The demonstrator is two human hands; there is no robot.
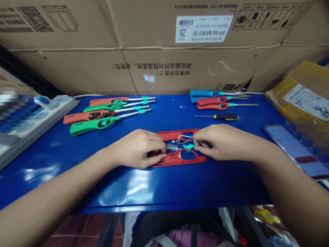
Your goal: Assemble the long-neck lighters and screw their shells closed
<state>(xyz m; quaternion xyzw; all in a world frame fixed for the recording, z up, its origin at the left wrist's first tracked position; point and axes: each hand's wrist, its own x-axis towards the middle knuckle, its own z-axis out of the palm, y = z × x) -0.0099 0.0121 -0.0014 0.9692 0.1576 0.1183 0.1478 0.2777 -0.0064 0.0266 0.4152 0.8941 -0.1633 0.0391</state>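
Note:
Two red lighter shell halves lie opened on the blue table, one above the other. My left hand is closed over their left end, its thumb by the lower half and its fingers around a clear fuel tank that partly shows. At the right end, my right hand is closed, with thumb and fingertips pinching a small green trigger. White wires run between the halves towards my right fingers. The fingertips of both hands are partly hidden.
Several long lighters in red and green lie at the left. More lighters lie at the back right, above a screwdriver. A phone lies at the right, a power strip at the left. A cardboard wall stands behind.

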